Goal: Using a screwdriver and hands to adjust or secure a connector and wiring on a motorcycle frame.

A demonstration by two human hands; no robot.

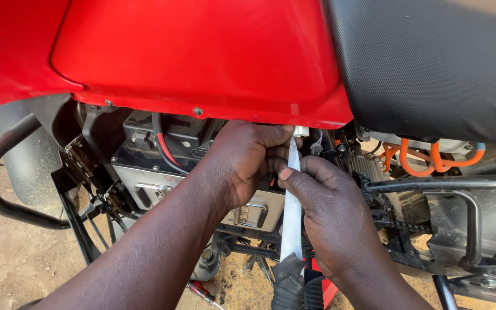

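Right hand [331, 221] pinches a pale blade [291, 212], long axis upright, tip at the white connector [301, 131]. Left hand [242, 163] fingers curl closed beside it, under the red tank [202, 57].

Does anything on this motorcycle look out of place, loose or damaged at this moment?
The side cover is off, so the battery box and wiring under the red tank lie exposed. A screwdriver lies on the dirt below. The left hand and right hand work a white knife blade toward a small white connector.
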